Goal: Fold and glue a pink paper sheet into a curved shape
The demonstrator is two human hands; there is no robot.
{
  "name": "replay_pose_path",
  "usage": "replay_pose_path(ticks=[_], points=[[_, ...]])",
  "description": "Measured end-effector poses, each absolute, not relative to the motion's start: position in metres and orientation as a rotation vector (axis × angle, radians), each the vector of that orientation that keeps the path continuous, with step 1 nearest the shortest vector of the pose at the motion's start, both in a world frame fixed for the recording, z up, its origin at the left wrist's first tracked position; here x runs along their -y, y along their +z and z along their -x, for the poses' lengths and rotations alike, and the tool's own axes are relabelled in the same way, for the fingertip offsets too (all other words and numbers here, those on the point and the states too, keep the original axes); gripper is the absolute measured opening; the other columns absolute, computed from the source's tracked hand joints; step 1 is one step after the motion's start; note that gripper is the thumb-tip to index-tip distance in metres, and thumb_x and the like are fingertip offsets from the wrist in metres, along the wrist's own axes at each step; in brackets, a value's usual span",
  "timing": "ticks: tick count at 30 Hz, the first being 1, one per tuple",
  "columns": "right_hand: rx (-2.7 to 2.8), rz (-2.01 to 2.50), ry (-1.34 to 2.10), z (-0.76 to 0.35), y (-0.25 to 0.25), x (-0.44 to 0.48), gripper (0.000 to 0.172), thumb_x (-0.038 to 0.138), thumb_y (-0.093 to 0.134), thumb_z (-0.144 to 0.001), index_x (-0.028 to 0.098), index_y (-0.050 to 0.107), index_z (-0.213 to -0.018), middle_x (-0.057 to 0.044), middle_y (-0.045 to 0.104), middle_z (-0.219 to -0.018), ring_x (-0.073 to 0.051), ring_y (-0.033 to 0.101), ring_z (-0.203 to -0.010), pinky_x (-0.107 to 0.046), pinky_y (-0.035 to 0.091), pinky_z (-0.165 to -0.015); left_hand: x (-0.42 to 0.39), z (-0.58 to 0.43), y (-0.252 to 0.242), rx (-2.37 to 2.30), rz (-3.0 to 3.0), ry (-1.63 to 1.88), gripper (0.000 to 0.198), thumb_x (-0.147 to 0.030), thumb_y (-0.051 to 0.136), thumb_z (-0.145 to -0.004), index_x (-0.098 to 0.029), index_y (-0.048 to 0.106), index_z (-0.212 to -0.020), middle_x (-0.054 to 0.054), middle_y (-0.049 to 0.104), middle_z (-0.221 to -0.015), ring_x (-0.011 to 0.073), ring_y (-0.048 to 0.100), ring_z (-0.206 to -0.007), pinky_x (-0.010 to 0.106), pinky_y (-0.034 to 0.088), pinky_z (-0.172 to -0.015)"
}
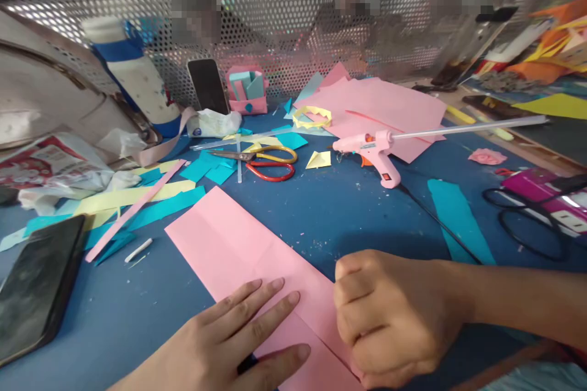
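A folded sheet of pink paper [238, 238] lies slantwise on the blue table, with a crease line running along it. My left hand [238, 330] rests on it, palm down, its fingers stretched out and slightly apart. At the paper's right edge is my right hand [389, 317], curled into a fist with its knuckles turned up. Its thumb and whatever its fingers may hold are hidden from view. The lower end of the paper runs out of the picture.
Beyond the paper lie scissors [270, 162], a pink glue gun [376, 149] with a long glue stick, and pink sheets [380, 104]. Blue and yellow strips and a phone [41, 287] are at left. A bottle [137, 73] stands behind; a purple power strip [545, 201] sits right.
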State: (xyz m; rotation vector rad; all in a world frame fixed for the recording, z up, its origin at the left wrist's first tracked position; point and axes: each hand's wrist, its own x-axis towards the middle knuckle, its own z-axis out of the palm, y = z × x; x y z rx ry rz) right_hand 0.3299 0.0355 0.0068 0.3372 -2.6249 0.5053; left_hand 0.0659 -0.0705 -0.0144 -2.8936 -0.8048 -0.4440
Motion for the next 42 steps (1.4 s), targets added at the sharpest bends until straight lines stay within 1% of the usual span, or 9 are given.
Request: replay_pose_path(ticks=[4, 9, 11, 17, 22, 25, 31, 38, 42], points=[[2.553, -0.387, 0.420, -0.330, 0.009, -0.032, 0.036, 0.026, 0.077, -0.074, 0.017, 0.050, -0.052, 0.005, 0.049, -0.058, -0.011, 0.040, -0.056, -0.031, 0.026, -0.048, 0.068, -0.065, -0.016, 0.742, 2.877, -0.438, 0.042, -0.019, 0.039, -0.102, -0.029, 0.049, -0.142, 0.008, 0.044, -0.151, 0.0302, 0.041, -0.139, 0.044, 0.046, -0.108], [2.544, -0.414, 0.427, -0.329, 0.009, -0.031, 0.040, 0.024, 0.084, -0.064, 0.017, 0.048, -0.049, 0.005, 0.044, -0.055, -0.011, 0.036, -0.055, -0.031, 0.026, -0.046, 0.065, -0.065, -0.015, 0.749, 2.889, -0.432, 0.043, -0.021, 0.047, -0.100, -0.029, 0.048, -0.142, 0.006, 0.046, -0.150, 0.0287, 0.044, -0.137, 0.044, 0.044, -0.109], [2.562, -0.397, 0.431, -0.329, 0.010, -0.032, 0.040, 0.024, 0.083, -0.066, 0.017, 0.048, -0.049, 0.005, 0.044, -0.055, -0.011, 0.035, -0.056, -0.031, 0.025, -0.046, 0.065, -0.065, -0.013, 0.749, 2.884, -0.420, 0.043, -0.022, 0.046, -0.100, -0.029, 0.047, -0.143, 0.005, 0.046, -0.150, 0.0276, 0.044, -0.137, 0.043, 0.044, -0.109], [2.562, -0.364, 0.510, -0.329, 0.011, -0.032, 0.037, 0.023, 0.068, -0.082, 0.016, 0.051, -0.050, 0.004, 0.046, -0.055, -0.012, 0.036, -0.055, -0.031, 0.025, -0.046, 0.064, -0.065, -0.012, 0.743, 2.845, -0.399, 0.042, -0.023, 0.039, -0.103, -0.031, 0.046, -0.144, 0.004, 0.046, -0.150, 0.0269, 0.041, -0.139, 0.040, 0.046, -0.107], [2.571, -0.363, 0.499, -0.330, 0.007, -0.033, 0.037, 0.025, 0.074, -0.077, 0.017, 0.050, -0.051, 0.005, 0.046, -0.056, -0.012, 0.037, -0.056, -0.031, 0.024, -0.046, 0.066, -0.066, -0.013, 0.745, 2.836, -0.415, 0.041, -0.022, 0.040, -0.102, -0.030, 0.049, -0.142, 0.005, 0.048, -0.148, 0.0278, 0.042, -0.138, 0.043, 0.045, -0.108], [2.553, -0.376, 0.484, -0.329, 0.006, -0.033, 0.037, 0.025, 0.079, -0.072, 0.017, 0.050, -0.051, 0.005, 0.046, -0.055, -0.011, 0.036, -0.056, -0.031, 0.025, -0.046, 0.068, -0.070, -0.014, 0.771, 2.824, -0.413, 0.040, -0.022, 0.042, -0.102, -0.029, 0.051, -0.141, 0.005, 0.049, -0.148, 0.0275, 0.042, -0.138, 0.043, 0.040, -0.112], [2.532, -0.384, 0.480, -0.327, 0.005, -0.032, 0.041, 0.025, 0.082, -0.069, 0.018, 0.047, -0.049, 0.006, 0.047, -0.056, -0.011, 0.037, -0.055, -0.030, 0.027, -0.047, 0.068, -0.080, -0.017, 0.700, 2.852, -0.331, 0.041, -0.020, 0.032, -0.104, -0.020, 0.049, -0.142, 0.005, 0.043, -0.152, 0.0203, 0.040, -0.140, 0.040, 0.023, -0.120], [2.547, -0.415, 0.517, -0.329, 0.002, -0.031, 0.041, 0.030, 0.089, -0.057, 0.017, 0.051, -0.050, 0.007, 0.047, -0.055, -0.010, 0.036, -0.055, -0.029, 0.027, -0.046, 0.063, -0.085, -0.006, 0.663, 2.843, -0.322, 0.039, -0.023, 0.033, -0.104, -0.020, 0.055, -0.136, 0.003, 0.054, -0.143, 0.0185, 0.051, -0.132, 0.038, 0.030, -0.117], [2.526, -0.412, 0.508, -0.329, 0.001, -0.030, 0.042, 0.030, 0.090, -0.052, 0.017, 0.051, -0.049, 0.007, 0.047, -0.055, -0.010, 0.035, -0.055, -0.029, 0.027, -0.045, 0.062, -0.086, -0.003, 0.668, 2.858, -0.279, 0.040, -0.022, 0.033, -0.104, -0.020, 0.051, -0.140, 0.004, 0.053, -0.144, 0.0184, 0.051, -0.131, 0.034, 0.034, -0.115]])
